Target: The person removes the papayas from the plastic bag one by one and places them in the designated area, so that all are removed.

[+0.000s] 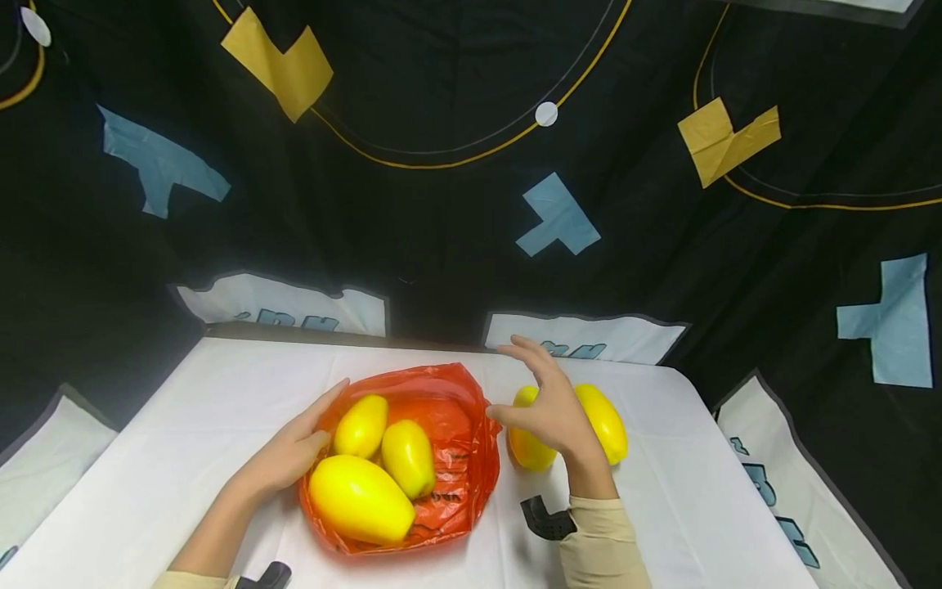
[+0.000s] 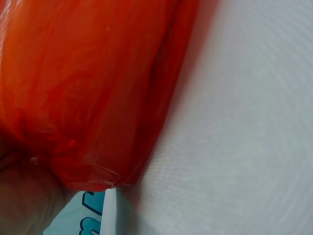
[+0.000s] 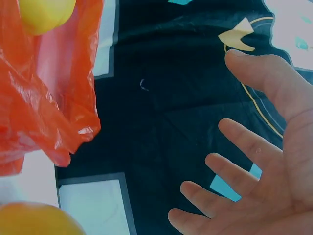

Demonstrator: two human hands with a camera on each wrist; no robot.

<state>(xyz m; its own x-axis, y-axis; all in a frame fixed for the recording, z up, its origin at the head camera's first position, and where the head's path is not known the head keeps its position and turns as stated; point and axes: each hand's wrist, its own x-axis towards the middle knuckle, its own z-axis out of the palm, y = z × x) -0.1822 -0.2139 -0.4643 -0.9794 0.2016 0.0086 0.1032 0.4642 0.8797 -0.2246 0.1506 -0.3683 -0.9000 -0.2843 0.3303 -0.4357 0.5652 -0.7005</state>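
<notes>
A red plastic bag [image 1: 456,442] lies with its mouth wide on the white table. Inside it are a large yellow mango-like fruit [image 1: 361,499] and two smaller yellow ones, [image 1: 362,425] being the left of that pair. My left hand [image 1: 290,446] holds the bag's left rim, thumb over the edge and fingers along the outside. In the left wrist view, the bag [image 2: 93,98] hides most of that hand. To the right of the bag, my right hand [image 1: 548,409] hovers with thumb and fingers spread, holding nothing. Its fingers [image 3: 239,176] show bare in the right wrist view.
Two more yellow fruits, one [image 1: 531,446] partly behind my right hand and another [image 1: 603,424] farther right, lie on the white tabletop [image 1: 692,507]. Beyond the table's far edge hangs a black cloth [image 1: 441,229] with blue and yellow tape. Black straps circle both wrists.
</notes>
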